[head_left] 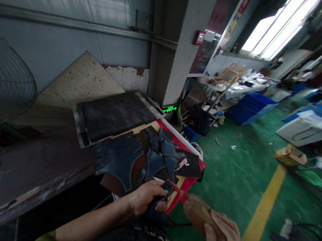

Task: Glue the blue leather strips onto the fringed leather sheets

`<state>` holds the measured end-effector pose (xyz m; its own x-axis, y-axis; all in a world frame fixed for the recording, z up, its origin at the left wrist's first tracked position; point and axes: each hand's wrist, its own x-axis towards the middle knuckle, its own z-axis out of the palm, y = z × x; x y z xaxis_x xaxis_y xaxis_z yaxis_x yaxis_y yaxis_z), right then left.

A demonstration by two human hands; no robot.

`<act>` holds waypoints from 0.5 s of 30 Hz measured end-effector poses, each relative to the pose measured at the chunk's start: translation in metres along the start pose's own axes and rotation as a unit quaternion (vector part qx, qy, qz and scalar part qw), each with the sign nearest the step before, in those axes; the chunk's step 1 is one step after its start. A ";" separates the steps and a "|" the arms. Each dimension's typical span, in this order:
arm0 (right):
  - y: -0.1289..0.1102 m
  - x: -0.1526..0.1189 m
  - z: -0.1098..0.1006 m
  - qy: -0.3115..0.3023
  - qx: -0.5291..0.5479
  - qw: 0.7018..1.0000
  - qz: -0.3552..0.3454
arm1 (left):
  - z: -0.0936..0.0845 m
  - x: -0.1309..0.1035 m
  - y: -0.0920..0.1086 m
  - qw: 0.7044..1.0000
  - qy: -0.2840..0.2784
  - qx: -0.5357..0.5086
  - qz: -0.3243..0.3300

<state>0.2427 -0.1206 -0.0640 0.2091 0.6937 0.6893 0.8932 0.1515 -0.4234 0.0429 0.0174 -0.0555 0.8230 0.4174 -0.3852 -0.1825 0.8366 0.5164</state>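
My left hand [147,198] is closed on a dark blue leather piece [165,190], thumb on top and fingers beneath. My right hand [223,233] wraps round a translucent brownish glue bottle [198,213] with a red nozzle [179,192]. The nozzle points up and left, its tip at the held piece; whether it touches cannot be told. Just beyond my hands, cut blue leather pieces [120,156] lie overlapping on a bench with a red edge [185,190]. A small pink scrap [182,163] rests on a black piece at the right.
A black-covered board [117,113] lies behind the leather. At the far left stands a wire fan [11,77]. Beyond the bench, the green floor [228,184] holds a blue bin [251,108], a yellow box [291,156] and white containers. A pillar [179,52] rises behind the bench.
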 end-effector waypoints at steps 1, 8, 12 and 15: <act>0.002 0.001 0.002 0.007 -0.015 1.000 0.011 | 0.000 0.000 -0.001 1.000 -0.003 0.007 0.002; -0.003 0.005 -0.001 0.079 0.059 0.984 0.148 | -0.002 -0.001 0.001 1.000 0.022 -0.003 0.009; -0.004 -0.001 0.003 0.024 0.083 0.993 0.076 | 0.000 -0.002 0.003 1.000 0.021 -0.001 -0.005; 0.004 -0.005 0.008 0.014 0.039 0.997 0.071 | -0.002 -0.003 0.002 1.000 0.009 0.012 -0.002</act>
<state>0.2420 -0.1179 -0.0735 0.3429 0.6924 0.6348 0.8205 0.1083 -0.5613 0.0393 0.0182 -0.0549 0.8136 0.4208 -0.4012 -0.1665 0.8298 0.5327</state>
